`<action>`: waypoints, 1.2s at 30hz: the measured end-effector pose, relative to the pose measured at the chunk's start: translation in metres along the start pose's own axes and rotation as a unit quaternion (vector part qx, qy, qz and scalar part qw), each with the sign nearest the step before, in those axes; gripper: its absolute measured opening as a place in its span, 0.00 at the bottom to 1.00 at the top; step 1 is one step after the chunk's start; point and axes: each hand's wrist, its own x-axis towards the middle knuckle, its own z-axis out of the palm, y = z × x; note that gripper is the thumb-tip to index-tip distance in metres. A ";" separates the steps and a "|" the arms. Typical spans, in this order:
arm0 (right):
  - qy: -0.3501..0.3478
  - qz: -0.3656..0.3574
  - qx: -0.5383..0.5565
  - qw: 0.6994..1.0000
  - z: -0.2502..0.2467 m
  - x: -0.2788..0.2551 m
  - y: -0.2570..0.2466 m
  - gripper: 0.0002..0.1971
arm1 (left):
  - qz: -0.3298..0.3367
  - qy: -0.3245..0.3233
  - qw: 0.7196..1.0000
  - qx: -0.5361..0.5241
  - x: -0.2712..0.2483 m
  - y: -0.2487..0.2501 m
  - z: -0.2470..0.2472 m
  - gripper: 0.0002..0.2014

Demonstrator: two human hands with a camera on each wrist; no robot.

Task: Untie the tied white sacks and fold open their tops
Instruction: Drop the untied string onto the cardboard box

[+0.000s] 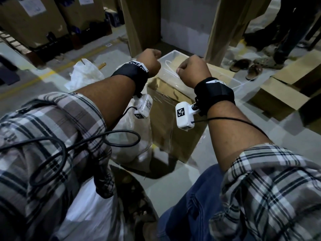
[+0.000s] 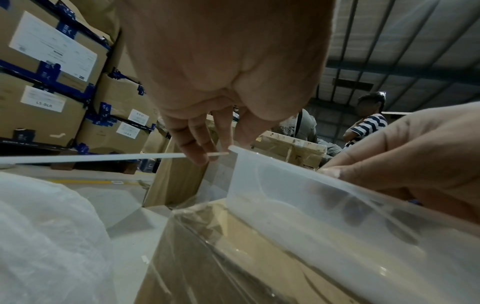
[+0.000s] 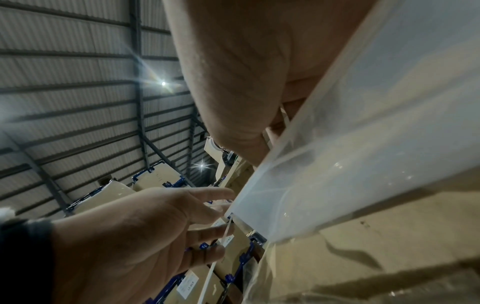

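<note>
Translucent plastic bin (image 1: 175,58) sits on a film-wrapped cardboard box (image 1: 170,119), with both hands raised over it. The left hand (image 1: 150,62) pinches a thin white strap (image 2: 91,158) at the bin's corner. The right hand (image 1: 193,70) curls over the bin's rim. White sacks (image 1: 133,141) lie on the floor left of the box, below the left forearm.

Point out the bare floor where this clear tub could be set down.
Free: grey floor between the crumpled white sack and the upright cardboard panel; another strip right of the wrapped box. Crowded: sandals and flat cartons to the right, and the tied sack by the left arm.
</note>
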 end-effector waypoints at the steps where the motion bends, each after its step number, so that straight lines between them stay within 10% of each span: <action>1: 0.005 0.002 0.004 1.000 0.000 0.000 -0.001 0.10 | 0.001 0.007 1.000 0.000 0.000 -0.001 -0.002 0.24; 20: 0.108 -0.026 -0.009 0.994 0.005 -0.010 -0.059 0.12 | 0.012 0.098 0.995 -0.019 -0.023 -0.018 -0.060 0.22; 28: -0.022 -0.158 0.018 0.987 0.045 -0.053 -0.184 0.14 | 0.019 0.141 0.989 0.045 -0.105 -0.059 -0.170 0.20; 36: -0.171 -0.350 0.036 0.920 0.090 -0.151 -0.306 0.10 | -0.040 0.179 0.975 0.126 -0.258 -0.138 -0.281 0.18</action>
